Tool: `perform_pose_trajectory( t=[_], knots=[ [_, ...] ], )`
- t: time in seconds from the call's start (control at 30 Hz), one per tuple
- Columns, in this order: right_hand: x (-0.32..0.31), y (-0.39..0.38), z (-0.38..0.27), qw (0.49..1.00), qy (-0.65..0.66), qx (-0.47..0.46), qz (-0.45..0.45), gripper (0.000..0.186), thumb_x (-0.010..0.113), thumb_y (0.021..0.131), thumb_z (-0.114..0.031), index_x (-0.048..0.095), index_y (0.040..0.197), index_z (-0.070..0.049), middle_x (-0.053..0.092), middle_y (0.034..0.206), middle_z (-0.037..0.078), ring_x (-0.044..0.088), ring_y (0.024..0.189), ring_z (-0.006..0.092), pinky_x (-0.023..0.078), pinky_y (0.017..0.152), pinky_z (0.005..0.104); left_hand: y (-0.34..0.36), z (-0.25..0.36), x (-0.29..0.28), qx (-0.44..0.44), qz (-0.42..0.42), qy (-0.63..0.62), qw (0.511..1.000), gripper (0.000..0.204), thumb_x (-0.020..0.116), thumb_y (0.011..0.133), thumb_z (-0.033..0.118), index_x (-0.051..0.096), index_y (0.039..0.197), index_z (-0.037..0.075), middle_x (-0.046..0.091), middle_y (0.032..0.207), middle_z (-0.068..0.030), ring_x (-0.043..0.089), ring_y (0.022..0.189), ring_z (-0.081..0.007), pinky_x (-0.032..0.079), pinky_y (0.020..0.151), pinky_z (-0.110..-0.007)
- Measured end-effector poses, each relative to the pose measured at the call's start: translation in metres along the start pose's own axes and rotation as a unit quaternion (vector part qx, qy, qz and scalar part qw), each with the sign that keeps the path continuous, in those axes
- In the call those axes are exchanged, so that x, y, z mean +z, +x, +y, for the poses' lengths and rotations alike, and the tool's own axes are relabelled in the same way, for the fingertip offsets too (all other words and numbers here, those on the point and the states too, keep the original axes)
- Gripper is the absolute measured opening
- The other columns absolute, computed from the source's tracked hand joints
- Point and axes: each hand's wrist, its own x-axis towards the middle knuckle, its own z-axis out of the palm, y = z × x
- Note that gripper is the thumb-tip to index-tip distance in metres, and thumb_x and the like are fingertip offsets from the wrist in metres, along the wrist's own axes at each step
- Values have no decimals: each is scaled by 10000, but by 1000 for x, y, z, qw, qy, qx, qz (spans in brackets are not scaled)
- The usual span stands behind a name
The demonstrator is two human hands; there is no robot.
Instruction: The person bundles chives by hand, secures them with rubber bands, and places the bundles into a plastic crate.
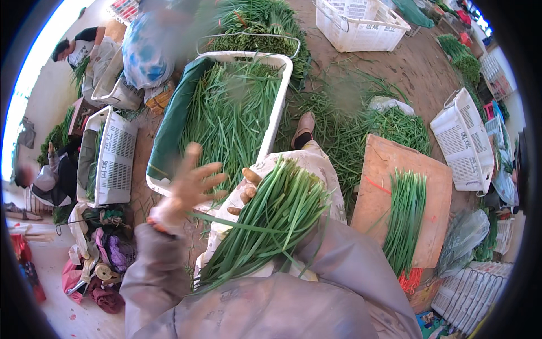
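A bundle of green chives lay across the person's lap, tips pointing up-right. The right hand was closed around the bundle near its upper left edge, fingers curled beneath the stalks. The left hand was raised with fingers spread, empty, above the near rim of a white crate filled with loose chives. To the right, a second bundle rested on a wooden board on the dirt floor.

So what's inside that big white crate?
The white crate holds loose green stalks, with a dark green liner along one side. The stalks and the left hand hide its bottom.
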Motion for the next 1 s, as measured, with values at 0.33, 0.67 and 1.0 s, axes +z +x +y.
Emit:
perform_pose_trajectory(
  t=[0.33,0.67,1.0],
  knots=[
    [25,8,-81,917,-339,120,172,592,451,859,-394,322,1266,16,476,1131,152,483,1041,220,390,931,376,71,-44,41,-56,21,-149,987,766,662,707,323,279,1332,102,539,1069,-130,574,833,-231,458,713,-340],
    [-12,-53,-98,910,-376,31,172,677,319,856,-559,293,1307,-56,423,1250,124,456,1083,223,367,924,350,74,-50,41,-65,24,-153,986,759,658,699,287,281,1328,92,522,1099,-132,558,876,-237,441,755,-347],
    [29,-70,-51,700,-684,-125,161,601,568,769,-305,342,1298,-128,548,1059,149,574,871,232,455,743,299,81,-59,39,-33,41,-174,983,752,654,691,250,283,1324,83,505,1129,-134,542,919,-243,424,797,-355]
  ],
)
